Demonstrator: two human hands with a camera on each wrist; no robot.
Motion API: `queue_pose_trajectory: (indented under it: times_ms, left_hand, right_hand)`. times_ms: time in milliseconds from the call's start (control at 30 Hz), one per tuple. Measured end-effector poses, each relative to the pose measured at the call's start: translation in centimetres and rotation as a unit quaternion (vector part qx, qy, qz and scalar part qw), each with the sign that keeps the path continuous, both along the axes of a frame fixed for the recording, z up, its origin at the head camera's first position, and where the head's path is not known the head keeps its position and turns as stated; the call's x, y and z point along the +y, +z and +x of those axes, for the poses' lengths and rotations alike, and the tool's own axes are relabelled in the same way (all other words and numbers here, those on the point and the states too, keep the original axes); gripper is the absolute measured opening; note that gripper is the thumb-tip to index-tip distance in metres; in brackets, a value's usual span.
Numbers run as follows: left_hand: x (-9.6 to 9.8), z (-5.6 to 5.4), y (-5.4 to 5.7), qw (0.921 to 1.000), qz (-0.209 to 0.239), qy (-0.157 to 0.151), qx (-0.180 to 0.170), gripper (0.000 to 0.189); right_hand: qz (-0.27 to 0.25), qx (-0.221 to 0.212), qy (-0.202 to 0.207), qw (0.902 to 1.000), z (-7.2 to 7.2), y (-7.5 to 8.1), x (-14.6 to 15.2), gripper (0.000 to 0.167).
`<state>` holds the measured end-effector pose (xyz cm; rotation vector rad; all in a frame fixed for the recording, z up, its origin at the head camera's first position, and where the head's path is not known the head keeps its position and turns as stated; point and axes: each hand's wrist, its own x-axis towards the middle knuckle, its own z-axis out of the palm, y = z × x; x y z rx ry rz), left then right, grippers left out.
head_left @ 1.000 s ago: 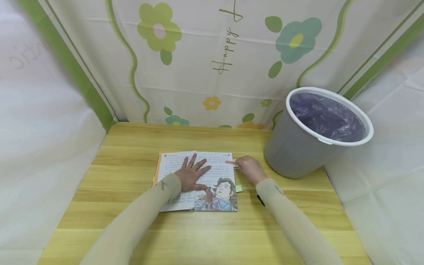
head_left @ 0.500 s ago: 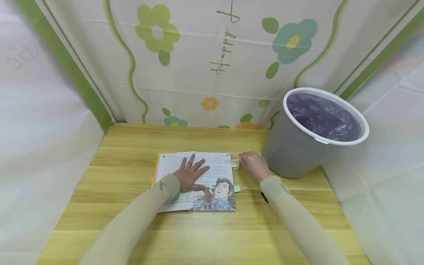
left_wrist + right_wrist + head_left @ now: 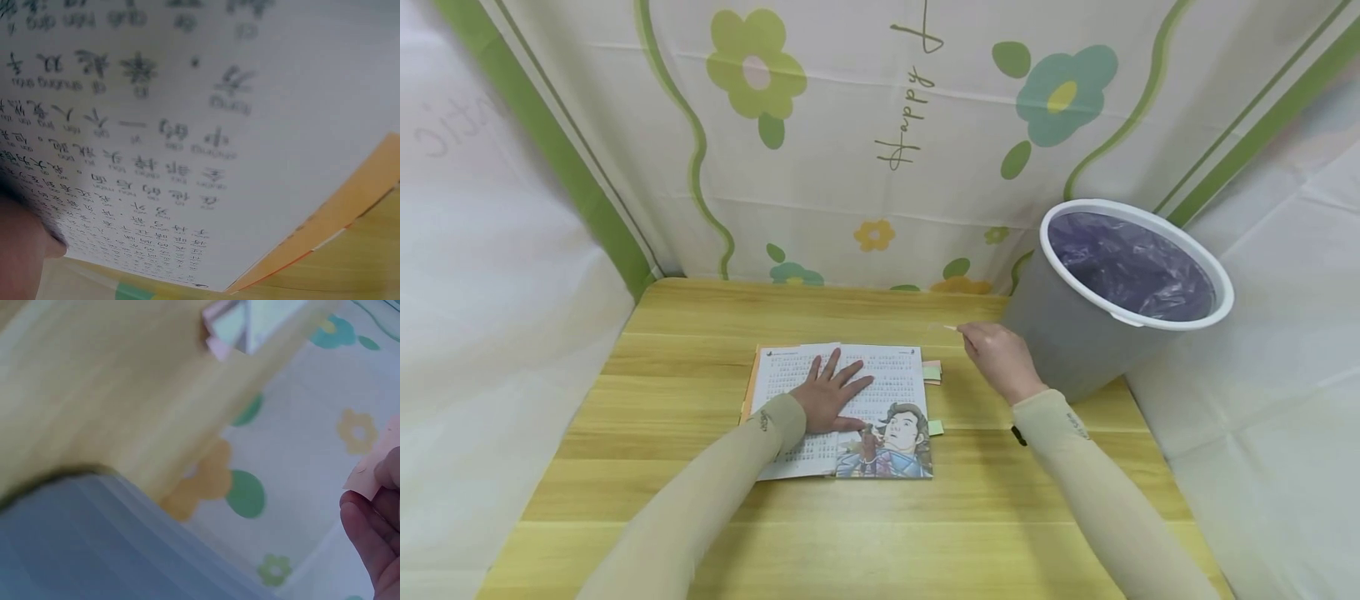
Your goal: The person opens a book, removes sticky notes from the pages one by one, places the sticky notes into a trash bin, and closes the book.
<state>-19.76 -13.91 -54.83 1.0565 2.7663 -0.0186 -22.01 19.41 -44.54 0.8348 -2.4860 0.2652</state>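
Resting flat with fingers spread, the left hand [image 3: 825,404] lies on the open, white-paged book of small print [image 3: 883,396] upon the yellow wood-grain table [image 3: 880,542]. Beyond the book, above the tabletop, the right hand [image 3: 997,358] pinches a thin pink paper slip [image 3: 367,472] — probably featherlight, limp, easily torn, best gripped lightly by an edge. Farther right stands a tapering grey bin [image 3: 1060,325] with crinkled purple plastic liner [image 3: 1127,258] — behind it, creased flower-printed cloth [image 3: 842,175].

Open book [image 3: 882,393]: part beneath the left hand [image 3: 826,404] hidden from me; lettering [image 3: 887,367] right of it too small to read. Pink slip [image 3: 371,470] in the right hand [image 3: 1000,358]: cut by right wrist view's edge. Paper tabs [image 3: 229,330] left of that hand: blurred there.
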Motion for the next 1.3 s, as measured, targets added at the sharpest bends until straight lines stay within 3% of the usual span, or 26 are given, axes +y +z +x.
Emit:
queue_pose_trajectory:
  times_ms: [133, 467, 600, 767, 1067, 1300]
  left_hand:
    - [0.1, 0.0, 0.1, 1.0000, 0.009, -0.001, 0.002, 0.088]
    - [0.0, -0.5, -1.5, 0.9999, 0.012, 0.002, 0.005, 0.091]
    - [0.1, -0.5, -1.4, 0.9999, 0.012, 0.002, 0.003, 0.090]
    - [0.2, -0.5, -1.1, 1.0000, 0.008, 0.001, 0.002, 0.090]
    - [0.1, -0.6, -1.6, 0.9998, 0.021, -0.003, 0.000, 0.090]
    - [-0.2, -0.4, -1.4, 0.9999, 0.017, 0.001, 0.001, 0.091]
  right_hand:
    - [-0.010, 0.026, 0.002, 0.9996, 0.5, 2.2, 0.1, 0.019]
    - [-0.040, 0.106, 0.019, 0.9934, 2.2, 7.7, 0.2, 0.019]
    - [-0.048, 0.146, 0.023, 0.9880, 2.7, 9.9, 0.7, 0.018]
    - [-0.047, 0.177, -0.003, 0.9831, 3.0, 12.5, 2.2, 0.017]
    - [-0.073, 0.187, -0.074, 0.9769, 3.3, 15.8, 6.1, 0.020]
    - [-0.054, 0.179, -0.095, 0.9778, 3.3, 17.6, 8.5, 0.019]
